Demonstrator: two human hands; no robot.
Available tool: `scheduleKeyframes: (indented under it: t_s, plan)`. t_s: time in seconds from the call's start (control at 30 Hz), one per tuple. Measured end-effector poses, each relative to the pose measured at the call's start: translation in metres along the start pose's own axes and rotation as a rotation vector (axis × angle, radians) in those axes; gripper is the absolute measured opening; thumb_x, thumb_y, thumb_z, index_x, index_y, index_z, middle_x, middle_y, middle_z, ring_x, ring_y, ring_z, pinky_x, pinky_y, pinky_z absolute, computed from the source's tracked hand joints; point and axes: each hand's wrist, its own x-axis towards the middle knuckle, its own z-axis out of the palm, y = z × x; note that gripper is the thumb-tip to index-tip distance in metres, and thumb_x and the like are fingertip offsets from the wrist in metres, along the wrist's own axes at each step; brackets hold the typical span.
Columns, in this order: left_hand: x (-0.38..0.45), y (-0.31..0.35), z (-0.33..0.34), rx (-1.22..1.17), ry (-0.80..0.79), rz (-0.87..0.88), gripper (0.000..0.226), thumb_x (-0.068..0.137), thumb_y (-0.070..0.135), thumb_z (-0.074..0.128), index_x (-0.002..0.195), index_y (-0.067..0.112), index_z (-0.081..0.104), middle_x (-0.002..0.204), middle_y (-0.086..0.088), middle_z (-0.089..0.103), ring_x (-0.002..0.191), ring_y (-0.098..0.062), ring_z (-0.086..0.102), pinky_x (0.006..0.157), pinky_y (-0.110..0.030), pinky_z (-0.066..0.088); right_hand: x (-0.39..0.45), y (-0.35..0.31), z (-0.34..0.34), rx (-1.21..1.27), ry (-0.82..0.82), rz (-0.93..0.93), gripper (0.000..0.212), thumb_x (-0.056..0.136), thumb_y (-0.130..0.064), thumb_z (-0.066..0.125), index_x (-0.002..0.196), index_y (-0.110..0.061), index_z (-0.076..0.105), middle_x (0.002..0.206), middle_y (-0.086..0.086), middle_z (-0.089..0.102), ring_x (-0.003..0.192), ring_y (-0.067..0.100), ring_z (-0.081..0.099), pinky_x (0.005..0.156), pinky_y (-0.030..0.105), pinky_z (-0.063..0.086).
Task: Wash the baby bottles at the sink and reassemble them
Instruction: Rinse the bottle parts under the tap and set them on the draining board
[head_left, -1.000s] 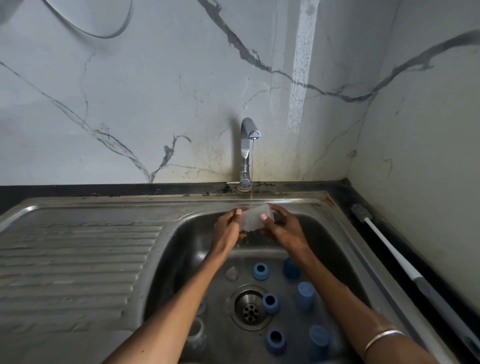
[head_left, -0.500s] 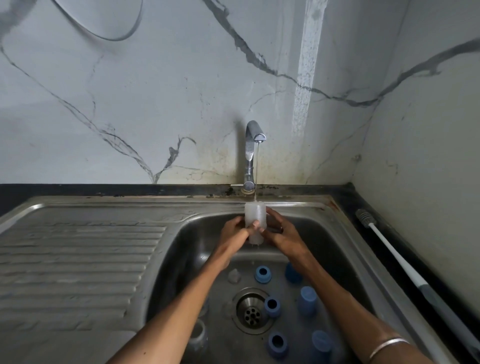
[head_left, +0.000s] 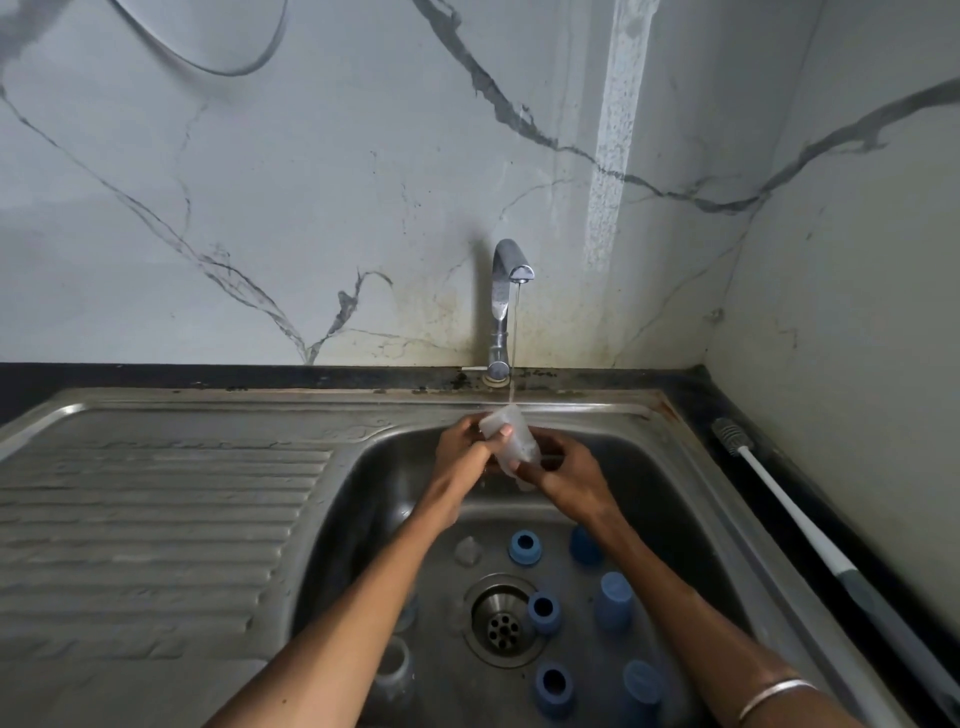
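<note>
I hold the see-through plastic baby bottle (head_left: 508, 440) with both hands, up at the far side of the steel sink (head_left: 691, 519), right under the thin stream of water from the shiny metal tap (head_left: 503, 306). It is tipped so the water can run over it and drip back into the sink, not onto the surface.

My left hand (head_left: 462, 441) curls round the upper part of the bottle, with the thumb pressed on its side. My right hand (head_left: 561, 465) grips the lower end, so the wet bottle should not slip.

The small parts wait low in the sink, near the round drain (head_left: 501, 621), so I can reach them:
- blue plastic rings (head_left: 524, 546) with holes
- blue plastic caps (head_left: 614, 600)
- another clear bottle (head_left: 392, 670) by my left arm

The long white bottle brush (head_left: 779, 499) lies on the dark surface at the right, close by.
</note>
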Motion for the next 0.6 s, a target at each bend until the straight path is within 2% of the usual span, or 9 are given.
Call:
scheduleKeyframes:
  t_s: [0.1,0.2,0.37,0.5,0.6]
  plan:
    - [-0.002,0.003,0.0,-0.202,0.0,-0.121,0.019,0.089,0.023,0.073,0.106,0.017,0.067,0.108,-0.014,0.074,0.096,-0.026,0.074,0.086,-0.043,0.061,0.0,-0.001,0.002,0.042,0.011,0.026,0.055,0.083,-0.03,0.075,0.132,-0.022,0.052,0.132,0.001,0.056,0.115,0.016,0.056,0.092,0.032,0.053]
    - [-0.005,0.006,0.001,-0.291,0.009,-0.171,0.021,0.088,0.023,0.074,0.105,0.018,0.062,0.111,-0.017,0.071,0.099,-0.03,0.072,0.086,-0.041,0.061,0.0,-0.002,0.0,0.074,0.009,0.032,0.051,0.084,-0.023,0.074,0.13,-0.022,0.052,0.132,0.002,0.054,0.116,0.02,0.056,0.094,0.043,0.054]
    - [-0.004,0.009,0.004,-0.273,-0.031,-0.121,0.046,0.089,0.028,0.073,0.131,0.021,0.055,0.122,-0.011,0.063,0.106,-0.03,0.068,0.085,-0.04,0.061,0.002,0.0,-0.006,0.24,0.076,0.066,0.038,0.083,-0.023,0.075,0.117,-0.021,0.057,0.122,0.004,0.06,0.103,0.018,0.064,0.082,0.039,0.06]
    - [-0.001,0.008,0.0,-0.297,0.021,-0.148,0.025,0.091,0.019,0.069,0.115,0.018,0.061,0.124,-0.015,0.063,0.11,-0.029,0.064,0.08,-0.034,0.06,0.0,-0.003,-0.008,0.327,0.067,0.11,0.031,0.085,-0.02,0.072,0.114,-0.02,0.063,0.115,0.005,0.068,0.099,0.015,0.068,0.089,0.038,0.057]
    - [-0.002,0.008,-0.003,-0.457,0.087,-0.223,0.015,0.095,0.015,0.063,0.11,0.017,0.06,0.12,-0.017,0.06,0.111,-0.032,0.061,0.075,-0.032,0.059,-0.003,-0.009,-0.008,0.406,0.007,0.083,0.039,0.085,-0.012,0.07,0.122,-0.021,0.062,0.12,-0.002,0.066,0.11,0.014,0.063,0.098,0.039,0.052]
